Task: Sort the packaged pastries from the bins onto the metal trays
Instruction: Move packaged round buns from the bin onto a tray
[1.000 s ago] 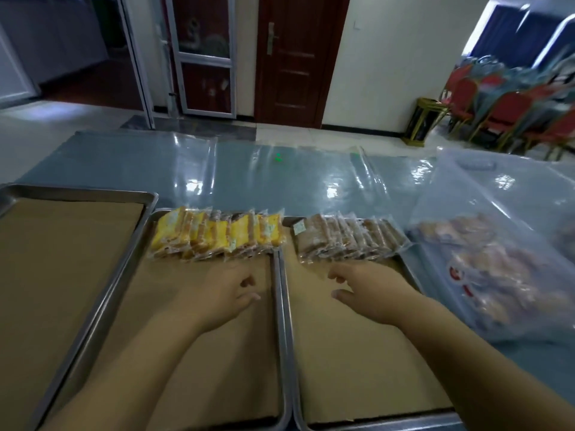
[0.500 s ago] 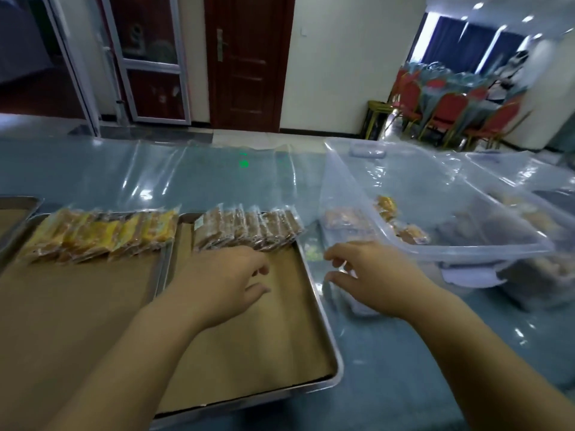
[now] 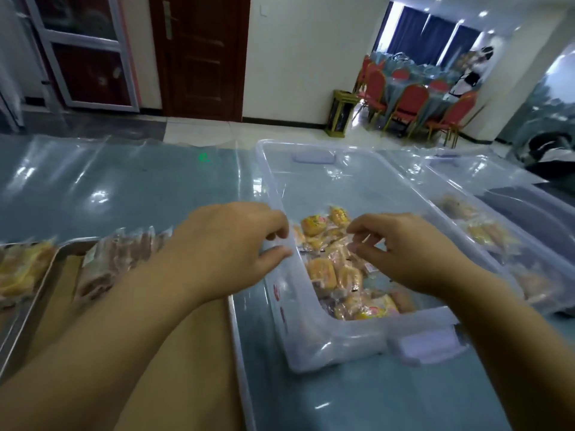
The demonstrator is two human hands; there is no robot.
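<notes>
left hand (image 3: 230, 244) curled at clear plastic bin (image 3: 298, 331) rim | right hand (image 3: 410, 253) poised over glossy wrapped pastries (image 3: 323, 269) | fingers' hold cannot be told

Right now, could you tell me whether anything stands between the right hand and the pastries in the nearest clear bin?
Nothing visible does. The clear bin has no lid, and the right hand hangs directly over the packaged pastries. The left hand is at the bin's left wall, off to one side.

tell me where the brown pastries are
Head view, left side: brown pastries on the metal tray, between the yellow pastries and the left hand.
</notes>
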